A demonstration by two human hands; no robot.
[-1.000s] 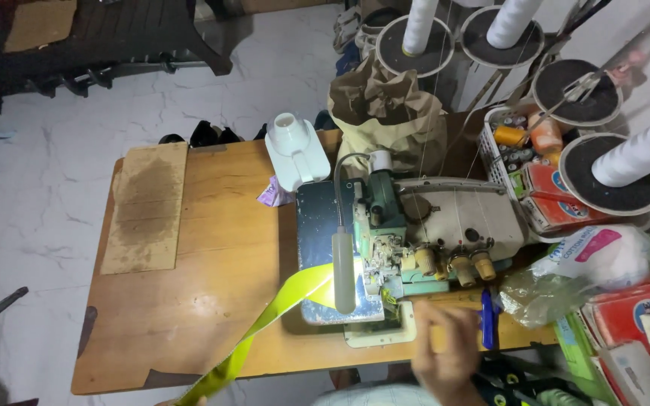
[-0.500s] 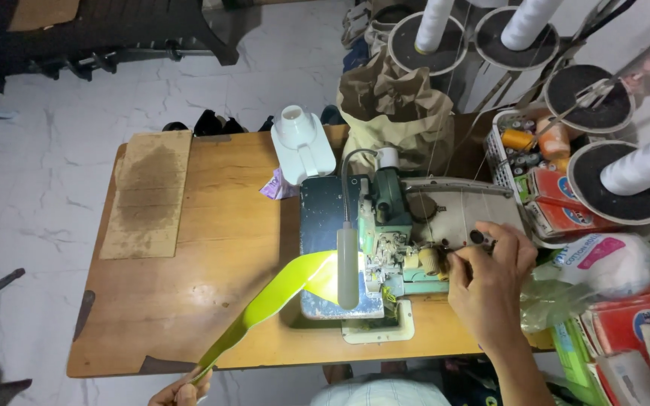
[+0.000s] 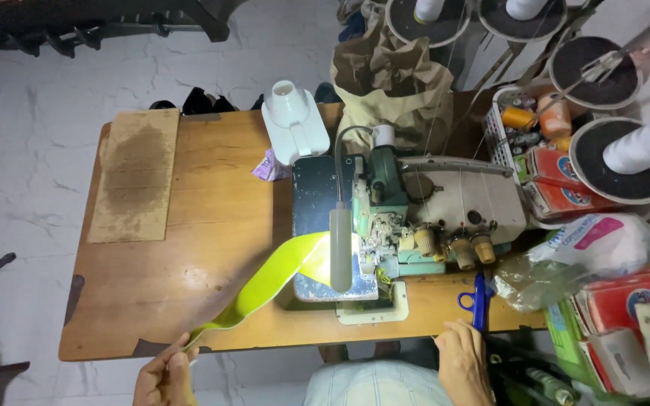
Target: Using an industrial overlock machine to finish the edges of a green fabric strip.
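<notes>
Left hand on strip; right hand idle at front edge

Left hand point(image 3: 163, 376) fingers pinch yellow-green strip point(image 3: 268, 282) end; strip's long axis runs diagonally up-right to the sewing machine point(image 3: 415, 218); right hand point(image 3: 462, 361) relaxed, empty, beside blue scissors point(image 3: 477, 301).

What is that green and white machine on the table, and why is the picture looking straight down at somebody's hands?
The camera sits on the person's head, so you see their own hands from above. The machine is a sewing machine on a wooden table, with a small lamp shining on its needle area. The left hand holds the end of a yellow-green strip that runs to the machine. The right hand rests at the table's edge beside blue scissors. Big thread cones stand on the right.
</notes>
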